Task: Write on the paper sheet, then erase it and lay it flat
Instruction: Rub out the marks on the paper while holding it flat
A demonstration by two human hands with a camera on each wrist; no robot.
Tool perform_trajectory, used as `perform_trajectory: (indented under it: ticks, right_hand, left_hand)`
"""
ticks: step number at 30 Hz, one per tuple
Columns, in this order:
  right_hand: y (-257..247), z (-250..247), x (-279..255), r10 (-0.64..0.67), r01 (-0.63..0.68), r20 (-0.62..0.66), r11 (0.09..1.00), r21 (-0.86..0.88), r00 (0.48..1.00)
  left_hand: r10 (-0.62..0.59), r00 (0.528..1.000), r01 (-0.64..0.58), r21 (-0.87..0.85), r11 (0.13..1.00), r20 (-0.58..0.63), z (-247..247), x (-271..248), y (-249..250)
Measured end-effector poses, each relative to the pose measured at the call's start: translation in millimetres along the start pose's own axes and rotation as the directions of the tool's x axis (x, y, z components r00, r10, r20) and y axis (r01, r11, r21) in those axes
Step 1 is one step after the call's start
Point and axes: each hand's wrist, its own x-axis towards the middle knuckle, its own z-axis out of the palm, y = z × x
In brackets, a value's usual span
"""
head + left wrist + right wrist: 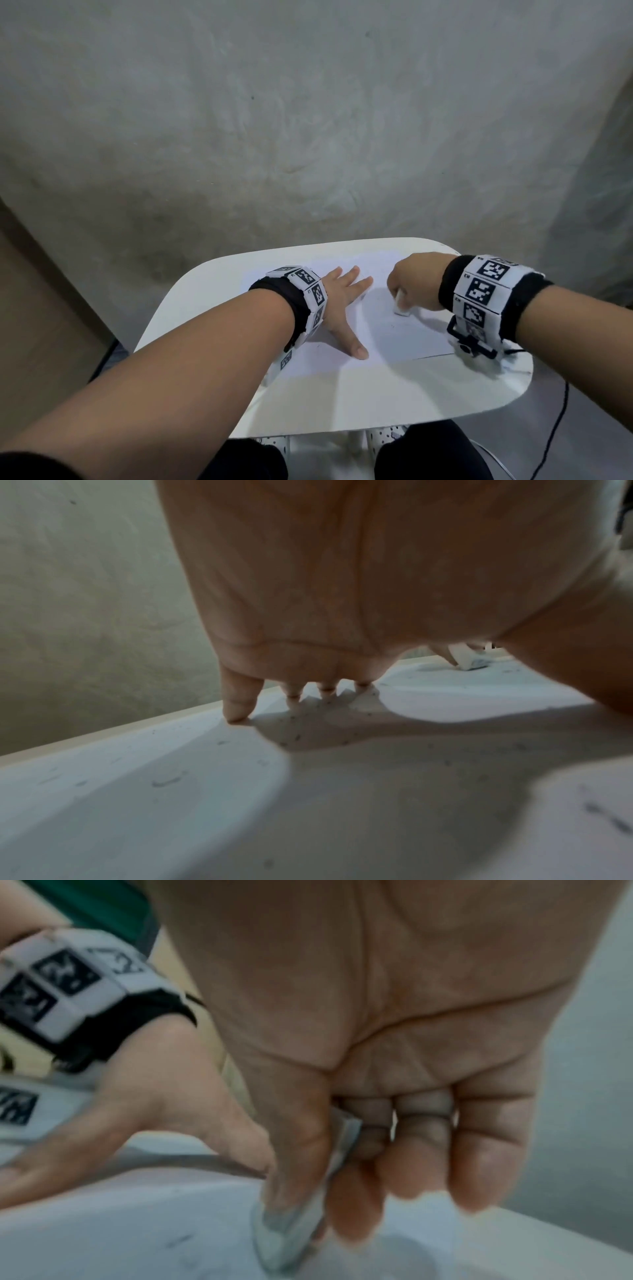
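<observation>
A white paper sheet (pixel 404 339) lies on the small white table (pixel 376 401). My left hand (pixel 346 298) lies flat on the sheet's left half, fingers spread and straight, pressing it down. My right hand (pixel 411 284) pinches a white eraser (pixel 401 305) between thumb and fingers, its lower end touching the paper. In the right wrist view the eraser (pixel 291 1231) shows a grey, smudged tip against the sheet (pixel 137 1231). In the left wrist view the left fingertips (pixel 236 712) touch the paper (pixel 171 791), which carries eraser crumbs; the eraser (pixel 472 661) shows far off.
The table has rounded corners and stands before a rough grey wall (pixel 308 120). A black cable (pixel 555 428) hangs off the table's right side. My knees in dark trousers (pixel 428 455) sit under the near edge. A brown panel (pixel 41 291) stands at the left.
</observation>
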Motion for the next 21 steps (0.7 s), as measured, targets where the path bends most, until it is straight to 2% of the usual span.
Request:
perform_trajectory:
  ticks: [3,4,6,8,11,14,16,19,21]
  right_hand:
    - [-11,6,-1,-0.052,0.053,0.022,0.997,-0.056,0.998]
    - [-14,9,-2,-0.073,0.074,0.022,0.997,-0.029,0.997]
    - [-6,8,-2,-0.035,0.035,-0.003,0.997,0.067,0.999]
    - [1,7,-1,-0.002,0.002,-0.01,1.0,0.007,1.0]
    - [-9,11,-1,-0.061,0.062,0.004,0.995,-0.076,0.998]
    - [2,10,-2,-0.005,0.007,-0.03,0.998,0.059,1.0]
    - [7,9,-3,0.016,-0.015,-0.03,0.999,0.039,0.999]
    - [-7,12,-6,-0.06,0.06,-0.002,0.998,0.023,0.998]
    - [-2,4,-1,-0.018,0.018,-0.012,0.999,0.034,1.0]
  left_hand:
    - [-0.005,1.0,0.005,0.011,1.0,0.003,0,1,1]
    - [-0.006,1.0,0.006,0.016,1.0,0.005,0,1,2]
    - [-0.001,1.0,0.001,0.008,1.0,0.007,0,1,2]
    - [-0.01,1.0,0.01,-0.004,1.0,0.005,0,1,2]
    - [-0.002,1.0,0.002,0.014,1.0,0.002,0,0,1]
    - [0.01,1.0,-0.01,0.017,1.0,-0.001,2,2,-2]
    - [0.005,1.0,-0.005,0.015,1.0,0.0,2,3,-2]
    - [0.008,1.0,-0.008,0.01,1.0,0.014,0,3,-2]
    - [0.006,1.0,-0.006,0.011,1.0,0.007,2,4,-3]
